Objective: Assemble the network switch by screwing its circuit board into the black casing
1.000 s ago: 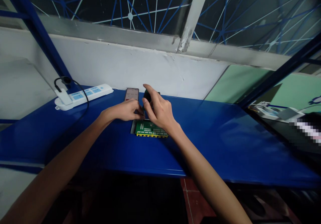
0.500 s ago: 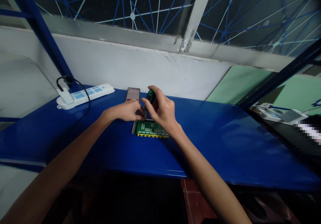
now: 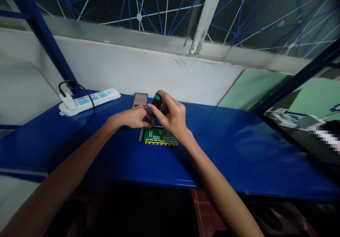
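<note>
A screwdriver (image 3: 157, 102) with a green and black handle stands nearly upright, slightly tilted. My right hand (image 3: 172, 116) is closed around its handle, fingers at the top and thumb on the near side. Its thin shaft runs down to the far left part of a green circuit board (image 3: 160, 135), which has a yellow strip along its front edge. My left hand (image 3: 136, 117) has its fingertips pinched together beside the shaft's lower end, at the board's back left corner. Whatever lies between those fingertips is hidden. Grey metal shows at the board's left side.
Behind my left hand a phone (image 3: 140, 99) lies on the blue table (image 3: 228, 148). To the left is a white power strip (image 3: 90, 102) with a plugged-in adapter and black cable (image 3: 93, 106). Blue frame posts rise at both sides, before a white wall (image 3: 148, 69).
The screwdriver's handle has shifted slightly left, and more of its green end shows above my right fingers. My left hand and the board stay almost where they were.
</note>
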Demonstrator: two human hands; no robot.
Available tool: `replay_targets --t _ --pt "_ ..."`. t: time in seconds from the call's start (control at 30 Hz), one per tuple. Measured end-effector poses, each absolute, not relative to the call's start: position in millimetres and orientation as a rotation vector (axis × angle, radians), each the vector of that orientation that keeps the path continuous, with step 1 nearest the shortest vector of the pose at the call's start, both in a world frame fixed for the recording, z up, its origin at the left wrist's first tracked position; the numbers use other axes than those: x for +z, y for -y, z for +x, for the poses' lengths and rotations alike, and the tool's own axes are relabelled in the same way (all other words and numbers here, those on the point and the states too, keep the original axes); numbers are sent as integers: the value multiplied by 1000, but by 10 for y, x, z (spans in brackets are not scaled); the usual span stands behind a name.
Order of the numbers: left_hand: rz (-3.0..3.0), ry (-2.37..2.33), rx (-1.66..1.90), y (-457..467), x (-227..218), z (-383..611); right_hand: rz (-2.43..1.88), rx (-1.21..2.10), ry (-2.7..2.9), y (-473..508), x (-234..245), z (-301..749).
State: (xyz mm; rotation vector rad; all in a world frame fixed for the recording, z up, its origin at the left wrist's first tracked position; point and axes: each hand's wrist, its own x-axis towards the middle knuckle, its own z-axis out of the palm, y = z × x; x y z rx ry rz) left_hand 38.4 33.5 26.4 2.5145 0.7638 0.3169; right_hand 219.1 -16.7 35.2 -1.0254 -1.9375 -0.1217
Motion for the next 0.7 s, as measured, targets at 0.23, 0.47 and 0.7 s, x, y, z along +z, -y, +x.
replay_targets --t 0.23,0.47,0.7 --pt "2482 -783 241 -358 253 372 -974 -145 1944 171 311 2178" --pt "2489 -784 260 -349 255 384 -1009 -136 1990 199 341 2173" --pt "2492 -759 265 -354 246 375 -1024 -126 2011 217 351 2152"
